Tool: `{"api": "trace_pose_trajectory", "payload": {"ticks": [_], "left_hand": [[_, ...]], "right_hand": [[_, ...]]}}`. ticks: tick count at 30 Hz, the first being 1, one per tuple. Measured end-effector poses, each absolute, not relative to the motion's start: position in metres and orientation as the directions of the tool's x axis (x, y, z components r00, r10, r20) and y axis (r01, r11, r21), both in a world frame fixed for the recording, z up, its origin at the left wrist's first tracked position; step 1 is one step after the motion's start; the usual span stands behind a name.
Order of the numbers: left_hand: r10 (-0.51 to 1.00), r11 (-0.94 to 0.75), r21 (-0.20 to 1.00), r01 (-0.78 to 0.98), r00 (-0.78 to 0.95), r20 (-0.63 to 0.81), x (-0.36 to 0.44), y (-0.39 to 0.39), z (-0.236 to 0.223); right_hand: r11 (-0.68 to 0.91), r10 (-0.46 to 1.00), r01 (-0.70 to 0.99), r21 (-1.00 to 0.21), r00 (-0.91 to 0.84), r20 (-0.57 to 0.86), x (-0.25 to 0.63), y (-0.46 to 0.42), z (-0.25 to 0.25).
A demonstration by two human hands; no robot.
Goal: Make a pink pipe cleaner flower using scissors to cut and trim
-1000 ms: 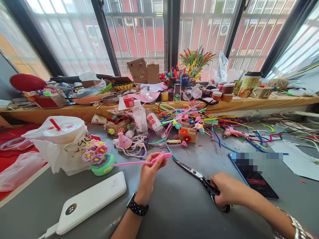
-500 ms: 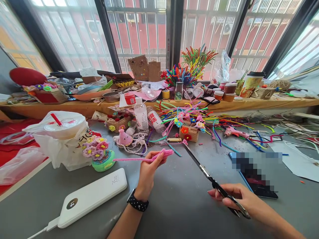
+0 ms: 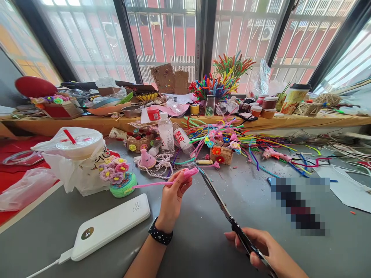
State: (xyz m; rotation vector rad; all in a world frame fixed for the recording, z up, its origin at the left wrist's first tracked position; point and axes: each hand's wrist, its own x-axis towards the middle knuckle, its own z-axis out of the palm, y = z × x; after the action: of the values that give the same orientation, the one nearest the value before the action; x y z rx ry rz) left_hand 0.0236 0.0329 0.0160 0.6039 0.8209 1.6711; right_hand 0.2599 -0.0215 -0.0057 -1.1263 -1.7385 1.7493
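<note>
Pinched in my left hand (image 3: 171,197) is a folded bunch of pink pipe cleaner (image 3: 189,173), with one long strand trailing left toward a green-based pot of fuzzy flowers (image 3: 123,185). My right hand (image 3: 257,247) grips a pair of long dark scissors (image 3: 223,206) by the handles. The blades point up and left, and their tips are close to the right end of the pink bunch. From here I cannot tell whether the tips touch it. Behind the tips lie a glue stick (image 3: 203,162) and a small pink fuzzy piece (image 3: 216,165).
A white power bank (image 3: 113,227) lies at left, beside a bagged drink cup (image 3: 78,146). A phone (image 3: 298,208) is at right. Farther back are bottles (image 3: 165,135), a flower basket (image 3: 224,154), a pink glue gun (image 3: 276,154) and scattered pipe cleaners (image 3: 255,137).
The scissors in my right hand have moved left, bringing the tips near the pink bunch. My left hand has turned slightly and raised the bunch a little. The view has shifted slightly.
</note>
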Motion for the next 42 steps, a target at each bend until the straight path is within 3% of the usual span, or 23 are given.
{"api": "trace_pose_trajectory", "payload": {"ticks": [12, 26, 42], "left_hand": [[0.947, -0.154, 0.862, -0.484, -0.321, -0.011, 0.027, 0.028, 0.02], [0.941, -0.216, 0.953, -0.212, -0.306, 0.145, 0.037, 0.022, 0.019], [0.966, -0.157, 0.972, -0.172, -0.233, 0.115, 0.038, 0.022, 0.019]], "right_hand": [[-0.147, 0.761, 0.086, -0.985, -0.627, -0.168, 0.248, -0.023, -0.02], [-0.144, 0.761, 0.111, -0.983, -0.623, -0.182, 0.237, -0.022, -0.009], [-0.095, 0.778, 0.139, -0.986, -0.607, -0.16, 0.237, -0.019, -0.01]]}}
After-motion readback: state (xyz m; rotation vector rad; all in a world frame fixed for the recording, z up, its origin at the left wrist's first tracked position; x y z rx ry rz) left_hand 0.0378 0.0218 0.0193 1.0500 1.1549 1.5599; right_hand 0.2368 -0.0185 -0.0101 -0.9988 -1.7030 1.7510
